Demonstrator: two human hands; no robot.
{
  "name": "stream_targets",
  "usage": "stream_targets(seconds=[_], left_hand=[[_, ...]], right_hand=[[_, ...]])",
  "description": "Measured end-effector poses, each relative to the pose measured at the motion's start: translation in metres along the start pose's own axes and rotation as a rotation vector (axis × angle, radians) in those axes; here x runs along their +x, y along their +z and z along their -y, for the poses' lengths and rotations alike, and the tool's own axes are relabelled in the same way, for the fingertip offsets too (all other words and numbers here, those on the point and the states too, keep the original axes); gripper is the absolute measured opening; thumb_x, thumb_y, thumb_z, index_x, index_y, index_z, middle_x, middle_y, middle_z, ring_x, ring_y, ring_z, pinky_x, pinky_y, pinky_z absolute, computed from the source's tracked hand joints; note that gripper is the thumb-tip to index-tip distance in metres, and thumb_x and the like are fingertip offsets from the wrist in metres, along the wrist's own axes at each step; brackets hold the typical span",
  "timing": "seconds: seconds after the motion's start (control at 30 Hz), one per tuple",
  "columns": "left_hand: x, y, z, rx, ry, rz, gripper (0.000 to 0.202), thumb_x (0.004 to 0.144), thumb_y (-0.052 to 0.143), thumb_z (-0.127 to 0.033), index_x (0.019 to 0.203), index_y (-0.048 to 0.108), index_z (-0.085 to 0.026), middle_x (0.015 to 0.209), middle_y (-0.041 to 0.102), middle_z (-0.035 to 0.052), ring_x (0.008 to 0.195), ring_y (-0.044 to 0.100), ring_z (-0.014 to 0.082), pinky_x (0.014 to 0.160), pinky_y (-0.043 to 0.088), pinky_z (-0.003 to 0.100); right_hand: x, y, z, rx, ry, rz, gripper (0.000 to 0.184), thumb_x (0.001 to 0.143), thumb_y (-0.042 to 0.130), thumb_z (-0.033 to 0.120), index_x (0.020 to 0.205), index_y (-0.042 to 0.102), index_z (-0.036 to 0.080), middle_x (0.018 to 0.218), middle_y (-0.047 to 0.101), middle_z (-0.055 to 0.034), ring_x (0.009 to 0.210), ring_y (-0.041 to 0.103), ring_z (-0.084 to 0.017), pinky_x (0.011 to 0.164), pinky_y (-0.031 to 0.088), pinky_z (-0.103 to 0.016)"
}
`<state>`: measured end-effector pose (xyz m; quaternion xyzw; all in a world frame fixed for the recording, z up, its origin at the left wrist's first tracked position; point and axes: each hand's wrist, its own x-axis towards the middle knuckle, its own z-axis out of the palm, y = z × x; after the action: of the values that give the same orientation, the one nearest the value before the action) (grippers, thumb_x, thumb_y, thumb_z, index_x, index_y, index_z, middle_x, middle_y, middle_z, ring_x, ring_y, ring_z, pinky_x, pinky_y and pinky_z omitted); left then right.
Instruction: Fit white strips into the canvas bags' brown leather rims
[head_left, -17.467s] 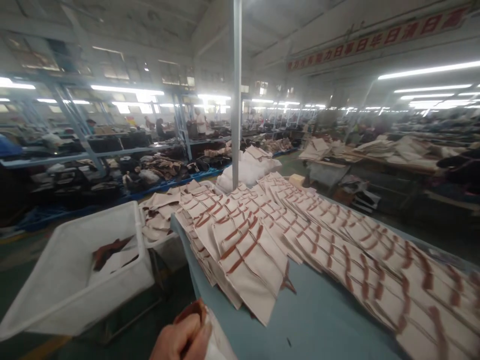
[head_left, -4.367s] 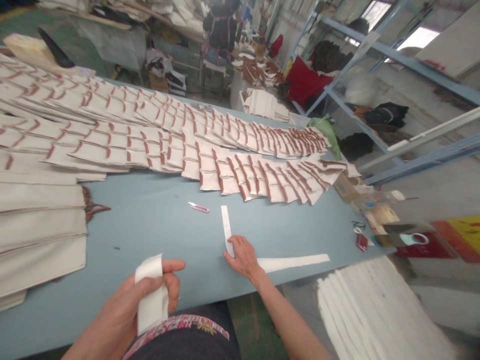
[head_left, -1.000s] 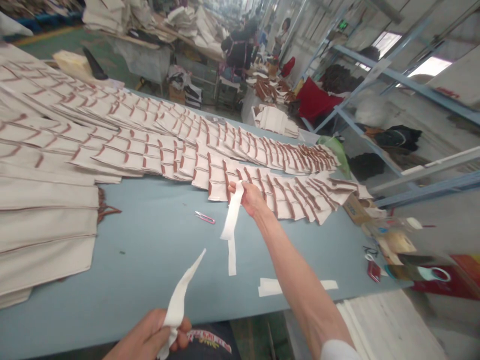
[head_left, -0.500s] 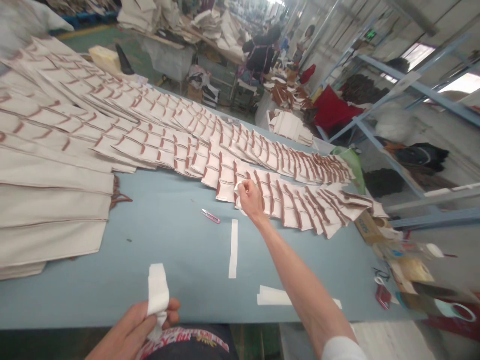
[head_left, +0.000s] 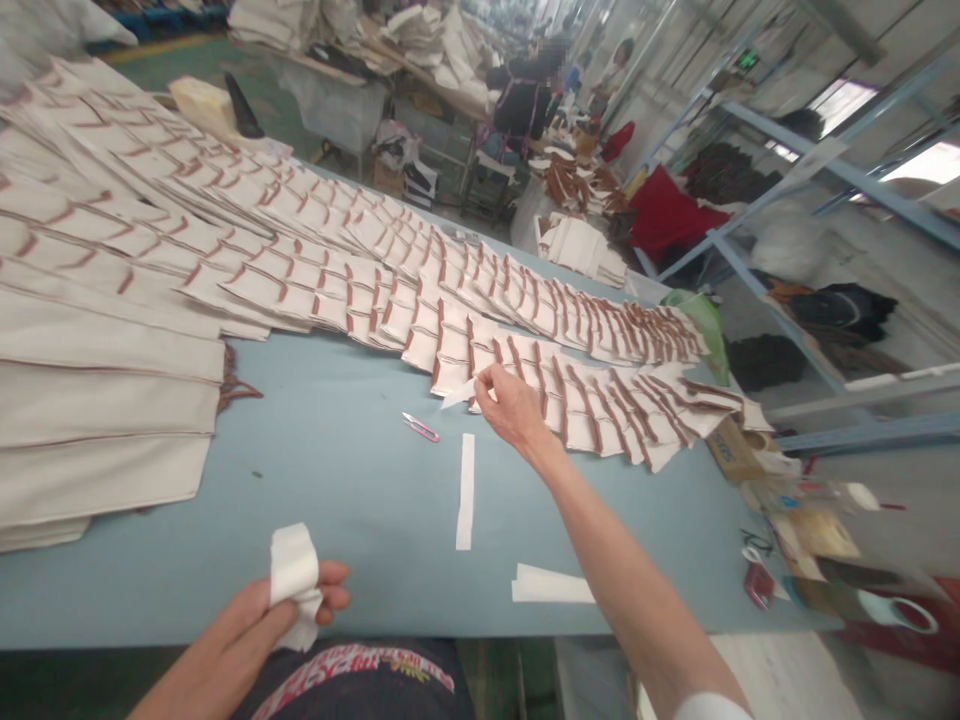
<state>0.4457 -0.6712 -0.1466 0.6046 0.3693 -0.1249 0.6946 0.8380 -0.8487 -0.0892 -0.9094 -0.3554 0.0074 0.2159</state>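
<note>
My left hand (head_left: 289, 600), low at the table's front edge, is closed around a bunch of white fabric strips (head_left: 294, 562) whose ends stick up and hang below the thumb. Farther out, my right hand (head_left: 508, 402) pinches one white strip (head_left: 457, 396), its free end pointing left. That hand is over the near edge of the overlapping cream fabric pieces (head_left: 454, 360) with brown edging; whether it touches them I cannot tell. A single white strip (head_left: 466, 490) lies flat on the blue-green table (head_left: 360, 500). More white strips (head_left: 551, 584) lie partly behind my right forearm.
Pink-handled thread snips (head_left: 421, 427) lie left of my right hand. Large cream panels (head_left: 105, 400) are stacked at the left. A cardboard box (head_left: 729, 450), tape rolls and a red item (head_left: 759, 584) crowd the right end. A person (head_left: 520, 105) sits in the background.
The strip in my right hand now extends out to the left, where before it was bunched at the fingers. My left hand has shifted slightly left with its strips.
</note>
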Motion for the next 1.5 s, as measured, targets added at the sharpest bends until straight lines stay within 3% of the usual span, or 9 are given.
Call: stream_targets(seconds=[0.17, 0.43, 0.73, 0.83, 0.97, 1.07, 1.2, 1.33, 1.5], left_hand=[[-0.012, 0.013, -0.020, -0.217, -0.041, -0.024, 0.058, 0.091, 0.067, -0.061, 0.126, 0.080, -0.017, 0.110, 0.087, 0.0117, 0.101, 0.079, 0.0345, 0.096, 0.062, 0.039], [-0.011, 0.013, -0.057, -0.262, -0.054, 0.021, 0.058, 0.088, 0.077, -0.058, 0.129, 0.078, -0.018, 0.114, 0.087, 0.0129, 0.104, 0.078, 0.0354, 0.090, 0.059, 0.039], [-0.008, 0.018, -0.088, -0.326, -0.066, 0.104, 0.056, 0.081, 0.081, -0.050, 0.124, 0.076, -0.014, 0.105, 0.086, 0.0129, 0.096, 0.079, 0.0330, 0.086, 0.061, 0.042], [-0.012, 0.021, -0.096, -0.386, -0.053, 0.127, 0.052, 0.080, 0.082, -0.042, 0.123, 0.076, -0.014, 0.107, 0.085, 0.0150, 0.097, 0.079, 0.0347, 0.087, 0.062, 0.044], [-0.024, 0.019, -0.108, -0.535, -0.038, 0.274, 0.049, 0.083, 0.081, -0.028, 0.130, 0.075, -0.014, 0.118, 0.084, 0.0165, 0.108, 0.079, 0.0363, 0.097, 0.061, 0.046], [-0.031, 0.016, -0.120, -0.691, -0.037, 0.435, 0.051, 0.082, 0.082, -0.028, 0.131, 0.078, -0.015, 0.125, 0.084, 0.0164, 0.118, 0.076, 0.0372, 0.105, 0.059, 0.048], [-0.033, 0.016, -0.134, -0.775, -0.079, 0.540, 0.049, 0.090, 0.076, -0.041, 0.128, 0.081, -0.010, 0.133, 0.081, 0.0198, 0.128, 0.072, 0.0415, 0.107, 0.060, 0.053], [-0.030, 0.020, -0.144, -0.742, -0.155, 0.503, 0.043, 0.099, 0.068, -0.042, 0.124, 0.081, -0.010, 0.132, 0.082, 0.0192, 0.132, 0.071, 0.0398, 0.112, 0.058, 0.052], [-0.030, 0.025, -0.150, -0.752, -0.185, 0.432, 0.037, 0.101, 0.062, -0.036, 0.121, 0.081, -0.010, 0.126, 0.084, 0.0161, 0.128, 0.073, 0.0322, 0.113, 0.057, 0.043]], right_hand=[[-0.063, 0.020, 0.014, -0.043, 0.005, 0.036, 0.014, 0.105, 0.051, 0.023, 0.101, 0.065, 0.023, 0.098, 0.077, -0.0066, 0.093, 0.070, -0.024, 0.078, 0.044, -0.030], [-0.182, 0.104, 0.033, -0.068, 0.047, 0.172, 0.014, 0.102, 0.057, 0.011, 0.100, 0.066, 0.022, 0.098, 0.076, -0.0056, 0.094, 0.071, -0.023, 0.079, 0.052, -0.030], [-0.222, 0.148, 0.030, -0.071, 0.116, 0.284, 0.018, 0.107, 0.073, 0.034, 0.108, 0.072, 0.016, 0.108, 0.074, -0.0047, 0.099, 0.073, -0.021, 0.089, 0.063, -0.041], [-0.230, 0.143, 0.034, -0.034, 0.138, 0.243, 0.012, 0.103, 0.073, 0.024, 0.112, 0.072, 0.016, 0.108, 0.076, -0.0057, 0.102, 0.074, -0.023, 0.091, 0.064, -0.042], [-0.239, 0.121, 0.048, 0.031, 0.177, 0.118, 0.039, 0.086, 0.071, 0.011, 0.124, 0.069, 0.017, 0.123, 0.078, -0.0177, 0.114, 0.075, -0.034, 0.098, 0.064, -0.050], [-0.239, 0.086, 0.067, 0.091, 0.199, -0.003, 0.042, 0.092, 0.065, 0.018, 0.134, 0.063, 0.016, 0.136, 0.073, -0.0230, 0.125, 0.073, -0.038, 0.101, 0.063, -0.055], [-0.227, 0.019, 0.112, 0.182, 0.191, -0.138, 0.029, 0.106, 0.055, 0.026, 0.135, 0.058, 0.025, 0.118, 0.077, -0.0100, 0.104, 0.078, -0.025, 0.089, 0.067, -0.041], [-0.209, -0.029, 0.168, 0.275, -0.135, -0.348, 0.028, 0.103, 0.062, 0.024, 0.131, 0.059, 0.027, 0.111, 0.079, -0.0105, 0.100, 0.078, -0.027, 0.086, 0.066, -0.040], [-0.200, -0.035, 0.197, 0.139, -0.339, -0.382, 0.029, 0.103, 0.061, 0.017, 0.131, 0.058, 0.025, 0.113, 0.080, -0.0114, 0.103, 0.076, -0.026, 0.088, 0.063, -0.040]])
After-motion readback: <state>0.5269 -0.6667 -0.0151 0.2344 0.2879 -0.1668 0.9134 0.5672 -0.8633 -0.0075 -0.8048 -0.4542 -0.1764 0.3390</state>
